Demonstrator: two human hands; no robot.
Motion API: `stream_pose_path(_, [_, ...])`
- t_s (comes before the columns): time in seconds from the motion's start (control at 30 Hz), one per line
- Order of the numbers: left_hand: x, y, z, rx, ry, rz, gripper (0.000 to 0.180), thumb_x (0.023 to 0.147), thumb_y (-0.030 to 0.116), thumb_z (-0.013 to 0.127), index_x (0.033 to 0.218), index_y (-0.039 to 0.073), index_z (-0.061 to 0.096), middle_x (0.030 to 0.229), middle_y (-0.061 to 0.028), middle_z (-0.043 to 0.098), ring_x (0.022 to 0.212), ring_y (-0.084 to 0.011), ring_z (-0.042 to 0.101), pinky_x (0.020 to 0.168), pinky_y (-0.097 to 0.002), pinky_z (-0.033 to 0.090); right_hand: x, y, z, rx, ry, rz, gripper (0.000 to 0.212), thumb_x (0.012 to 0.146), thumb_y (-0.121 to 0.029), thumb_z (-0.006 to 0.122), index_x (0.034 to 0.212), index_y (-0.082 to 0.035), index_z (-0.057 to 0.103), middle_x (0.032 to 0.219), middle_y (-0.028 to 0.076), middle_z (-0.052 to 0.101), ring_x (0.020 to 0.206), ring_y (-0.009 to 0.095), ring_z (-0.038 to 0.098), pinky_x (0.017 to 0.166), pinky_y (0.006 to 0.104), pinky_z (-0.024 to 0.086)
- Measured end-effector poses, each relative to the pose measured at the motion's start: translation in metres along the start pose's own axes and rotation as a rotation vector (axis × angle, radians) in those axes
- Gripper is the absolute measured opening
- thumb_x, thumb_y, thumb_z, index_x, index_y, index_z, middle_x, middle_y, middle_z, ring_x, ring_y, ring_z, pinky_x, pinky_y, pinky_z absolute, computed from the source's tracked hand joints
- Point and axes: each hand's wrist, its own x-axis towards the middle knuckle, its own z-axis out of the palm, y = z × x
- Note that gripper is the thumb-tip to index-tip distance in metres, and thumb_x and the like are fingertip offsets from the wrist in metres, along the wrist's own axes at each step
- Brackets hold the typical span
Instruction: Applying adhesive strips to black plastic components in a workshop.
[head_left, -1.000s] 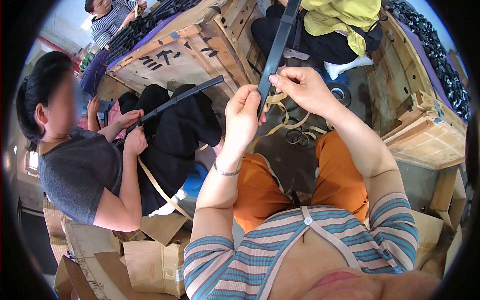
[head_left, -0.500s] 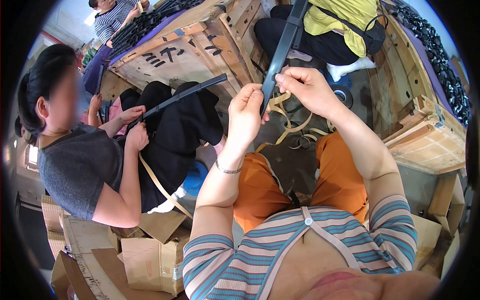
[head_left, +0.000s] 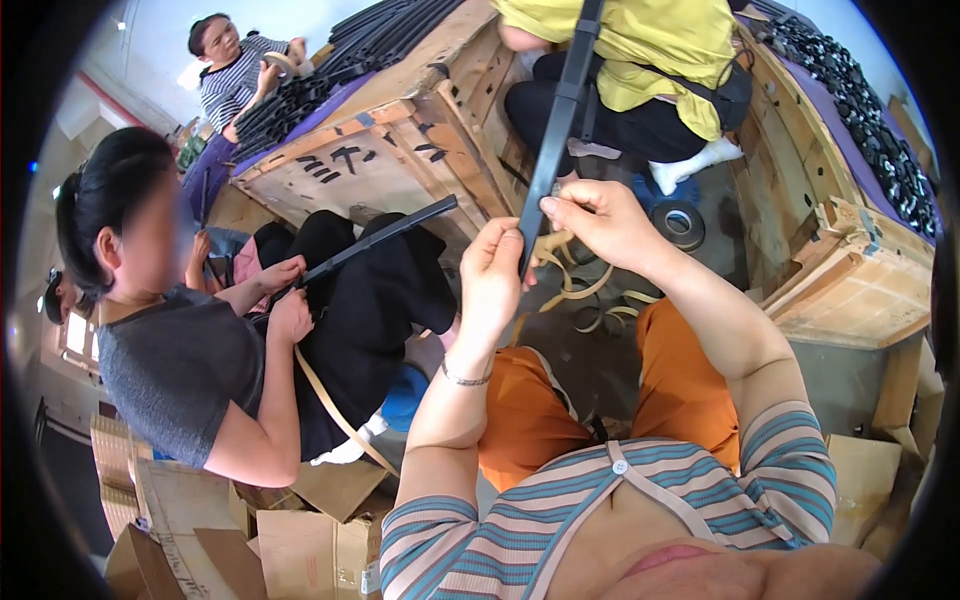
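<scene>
A long black bar slants up and away from my hands, with a raised band part-way along it. My left hand is closed round its near end, thumb on top. Just above, my right hand is closed in a pinch, with the thumb tip against the bar's right edge; what lies between those fingers is hidden. A tan strip hangs in loops below my hands, and its upper end passes out of sight behind the bar and fingers.
To the left, a co-worker holds another black bar with a tan strip. A person in yellow sits ahead. Wooden crates bear piles of black parts. A dark roll lies on the floor; cardboard boxes stand lower left.
My view has tilted, so the surroundings sit lower in it. My right hand has slid slightly down and left along the bar; my left hand keeps its hold.
</scene>
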Motion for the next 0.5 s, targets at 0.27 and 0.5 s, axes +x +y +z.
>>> stream_pose_path(0.27, [-0.001, -0.002, 0.0, 0.068, 0.04, 0.026, 0.019, 0.093, 0.015, 0.043, 0.093, 0.003, 0.057, 0.061, 0.0014, 0.053, 0.047, -0.0036, 0.045, 0.044, -0.0168, 0.035, -0.005, -0.007, -0.009, 0.194, -0.05, -0.225, 0.022, 0.088, -0.017, 0.054, 0.075, 0.001, 0.058, 0.068, 0.001, 0.056, 0.066, 0.006, 0.051, 0.062, 0.0218, 0.041])
stream_pose_path(0.5, [0.0, 0.003, -0.001, 0.06, 0.024, 0.0, 0.021, 0.093, 0.013, 0.04, 0.095, 0.0, 0.056, 0.061, -0.0027, 0.054, 0.047, -0.0065, 0.046, 0.046, -0.0176, 0.037, -0.002, -0.007, -0.01, 0.172, -0.107, -0.083, 0.023, 0.09, -0.017, 0.053, 0.074, 0.0, 0.055, 0.073, 0.0, 0.053, 0.069, 0.006, 0.048, 0.065, 0.0212, 0.039])
